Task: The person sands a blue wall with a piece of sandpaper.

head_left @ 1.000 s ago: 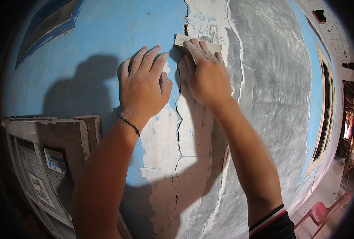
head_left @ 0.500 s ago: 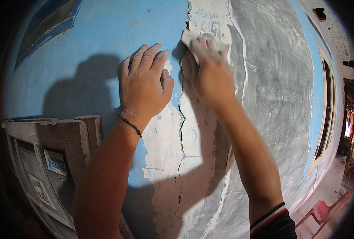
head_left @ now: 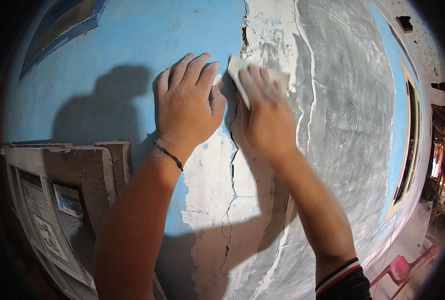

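While the left hand (head_left: pixel 187 102) is laid against the blue wall (head_left: pixel 157 30), fingers slightly spread, at upper centre-left, a pale sheet (head_left: pixel 237 66) is gripped beneath the blurred fingers of the right hand (head_left: pixel 263 107) at upper centre. The sheet's long axis is set crosswise, slanting down rightward, its left end lapped over the near-vertical crack (head_left: pixel 233 170). By the right hand contact is made; by the left, none. A red chair (head_left: pixel 400 267) is noted, lower right.

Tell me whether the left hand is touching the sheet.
Apart: the head view shows a shadowed strip of wall between the left hand and the sheet, which is under the right hand.
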### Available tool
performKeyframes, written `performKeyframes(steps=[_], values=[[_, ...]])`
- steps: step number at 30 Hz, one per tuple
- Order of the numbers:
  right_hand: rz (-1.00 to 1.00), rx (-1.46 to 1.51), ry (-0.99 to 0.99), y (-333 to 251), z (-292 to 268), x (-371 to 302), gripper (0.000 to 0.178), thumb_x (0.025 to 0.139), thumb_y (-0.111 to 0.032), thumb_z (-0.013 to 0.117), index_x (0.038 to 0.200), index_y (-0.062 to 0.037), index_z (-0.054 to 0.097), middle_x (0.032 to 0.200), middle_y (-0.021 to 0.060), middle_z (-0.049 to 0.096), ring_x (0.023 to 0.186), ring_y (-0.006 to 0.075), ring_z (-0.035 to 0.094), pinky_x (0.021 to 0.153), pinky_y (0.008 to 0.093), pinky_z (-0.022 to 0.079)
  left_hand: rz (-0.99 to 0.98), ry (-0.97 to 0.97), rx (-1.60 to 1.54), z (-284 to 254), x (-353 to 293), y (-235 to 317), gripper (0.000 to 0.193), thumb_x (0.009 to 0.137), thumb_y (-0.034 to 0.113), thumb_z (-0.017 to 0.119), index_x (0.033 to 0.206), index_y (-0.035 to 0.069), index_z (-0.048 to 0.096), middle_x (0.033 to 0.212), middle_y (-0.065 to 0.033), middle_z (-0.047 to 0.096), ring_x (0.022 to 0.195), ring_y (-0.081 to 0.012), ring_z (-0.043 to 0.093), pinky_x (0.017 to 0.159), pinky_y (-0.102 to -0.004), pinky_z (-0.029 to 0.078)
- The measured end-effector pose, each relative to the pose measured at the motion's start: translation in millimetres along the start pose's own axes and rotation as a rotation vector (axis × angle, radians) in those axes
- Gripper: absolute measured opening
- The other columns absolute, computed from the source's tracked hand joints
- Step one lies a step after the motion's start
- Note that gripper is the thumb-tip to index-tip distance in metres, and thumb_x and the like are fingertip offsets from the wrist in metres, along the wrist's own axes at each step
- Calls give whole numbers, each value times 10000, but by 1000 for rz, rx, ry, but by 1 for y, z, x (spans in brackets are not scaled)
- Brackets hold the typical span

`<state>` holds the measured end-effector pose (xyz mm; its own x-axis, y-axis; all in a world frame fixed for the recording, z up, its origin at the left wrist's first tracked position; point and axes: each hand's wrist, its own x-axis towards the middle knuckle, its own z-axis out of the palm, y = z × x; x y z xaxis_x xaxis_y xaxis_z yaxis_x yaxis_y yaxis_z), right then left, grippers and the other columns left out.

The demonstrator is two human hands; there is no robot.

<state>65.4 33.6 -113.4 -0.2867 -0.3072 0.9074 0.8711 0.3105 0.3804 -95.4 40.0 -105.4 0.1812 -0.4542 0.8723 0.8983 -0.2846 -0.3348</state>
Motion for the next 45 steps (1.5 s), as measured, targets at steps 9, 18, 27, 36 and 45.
performKeyframes(steps=[9,18,27,36,45], values=[[66,-34,-45,28,5,53,420,857,-115,550,1255,16,524,1324,203,533,1289,333,465,1076,487,334,-8,-70,-29,4,6,10,403,811,100,543,1213,101,575,1306,-80,545,1256,-291,465,1047,-458,303],[100,102,-31,6,-10,-2,469,831,-173,577,1256,20,532,1331,203,535,1301,335,456,1078,525,325,-18,-91,-3,2,2,6,407,819,98,541,1225,97,573,1308,-83,545,1262,-295,459,1050,-449,308],[81,49,-57,-1,-7,-9,507,832,-194,567,1279,40,514,1322,224,538,1300,356,456,1079,530,323,-17,-103,24,-1,0,2,404,821,90,546,1224,89,574,1303,-91,547,1264,-297,457,1045,-449,319],[97,-90,-38,31,1,52,501,823,-165,525,1281,38,512,1330,209,536,1288,329,475,1063,528,330,-17,-103,16,2,5,13,411,816,91,546,1226,86,572,1305,-91,545,1261,-293,460,1053,-453,313],[121,13,-98,10,-10,2,499,846,-221,565,1282,18,530,1346,205,526,1293,334,470,1045,528,359,-24,-92,23,3,0,9,413,814,88,542,1225,95,576,1311,-90,540,1265,-290,457,1056,-454,311]])
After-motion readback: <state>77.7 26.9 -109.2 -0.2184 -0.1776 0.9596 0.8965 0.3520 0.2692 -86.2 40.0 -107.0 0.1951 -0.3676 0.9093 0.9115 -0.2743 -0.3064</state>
